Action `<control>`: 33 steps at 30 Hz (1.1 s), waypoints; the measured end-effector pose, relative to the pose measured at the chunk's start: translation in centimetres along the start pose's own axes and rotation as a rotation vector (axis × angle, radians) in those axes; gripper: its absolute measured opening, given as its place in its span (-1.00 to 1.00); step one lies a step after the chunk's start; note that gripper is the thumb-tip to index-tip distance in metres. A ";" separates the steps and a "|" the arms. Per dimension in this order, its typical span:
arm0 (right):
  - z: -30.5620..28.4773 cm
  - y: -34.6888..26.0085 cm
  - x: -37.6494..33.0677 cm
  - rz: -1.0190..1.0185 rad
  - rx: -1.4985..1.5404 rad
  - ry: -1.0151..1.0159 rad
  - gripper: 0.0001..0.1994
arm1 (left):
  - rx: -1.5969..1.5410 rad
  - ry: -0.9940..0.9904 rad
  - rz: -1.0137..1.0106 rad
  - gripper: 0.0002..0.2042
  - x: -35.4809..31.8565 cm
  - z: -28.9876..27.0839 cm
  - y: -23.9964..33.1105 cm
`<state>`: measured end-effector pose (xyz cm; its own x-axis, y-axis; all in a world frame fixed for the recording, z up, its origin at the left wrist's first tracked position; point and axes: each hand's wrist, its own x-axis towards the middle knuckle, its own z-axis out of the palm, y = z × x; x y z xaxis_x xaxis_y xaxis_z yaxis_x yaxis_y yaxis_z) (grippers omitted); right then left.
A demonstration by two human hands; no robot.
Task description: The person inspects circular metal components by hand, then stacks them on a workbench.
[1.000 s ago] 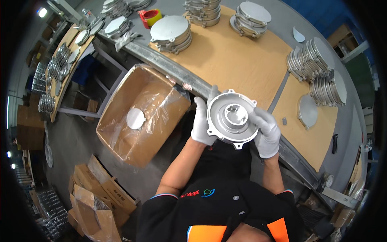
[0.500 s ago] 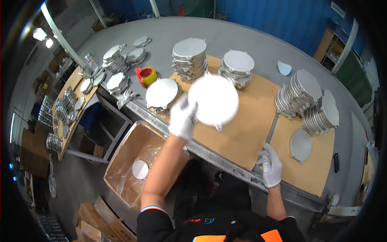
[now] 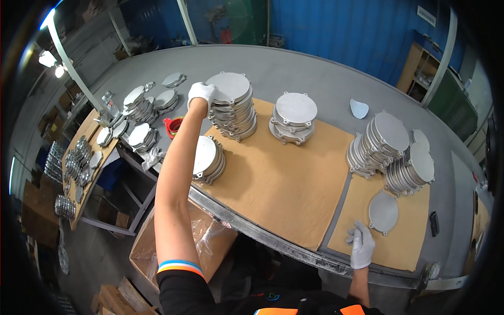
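My white-gloved left hand (image 3: 201, 93) reaches to the tall stack of round metal covers at the back left. Its fingers are closed over the left edge of the top round metal cover (image 3: 229, 87), which lies level on the stack; the fingertips are partly hidden. My right hand (image 3: 362, 244), also gloved, is near the table's front edge with loosely bent fingers apart and nothing in them. Just beyond it a single round metal cover (image 3: 383, 212) lies flat on the brown cardboard (image 3: 346, 236).
Shorter cover stacks stand centre back (image 3: 295, 108) and beside my left forearm (image 3: 206, 157). Leaning stacks (image 3: 389, 131) are on the right. Red tape dispenser (image 3: 171, 126), black object (image 3: 434, 223) and pale blue scrap (image 3: 359, 108) lie about. Below the front edge is an open carton (image 3: 144, 239).
My left hand has carried a round metal cover away from me onto the tall back-left stack. My right hand has shifted slightly and stays near the front edge. The view has tilted.
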<state>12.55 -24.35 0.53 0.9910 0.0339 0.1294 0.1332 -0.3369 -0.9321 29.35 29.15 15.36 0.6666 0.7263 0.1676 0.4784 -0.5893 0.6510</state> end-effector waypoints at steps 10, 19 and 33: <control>-3.5 1.1 2.3 -0.343 -0.761 0.336 -0.68 | 0.599 -0.046 0.361 -0.42 -8.7 1.0 6.2; -7.3 5.5 2.4 -0.231 -1.013 0.149 -0.63 | 0.658 -0.129 0.392 -0.36 -8.1 0.5 4.1; -7.4 2.3 7.6 0.322 -0.897 0.080 0.06 | 0.049 0.214 0.947 -0.47 -25.4 7.1 0.8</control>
<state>20.28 -31.87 1.86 0.9702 -0.2397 -0.0339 -0.2376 -0.9156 -0.3244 16.81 7.76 6.37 0.6723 -0.0099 0.7402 -0.1760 -0.9734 0.1468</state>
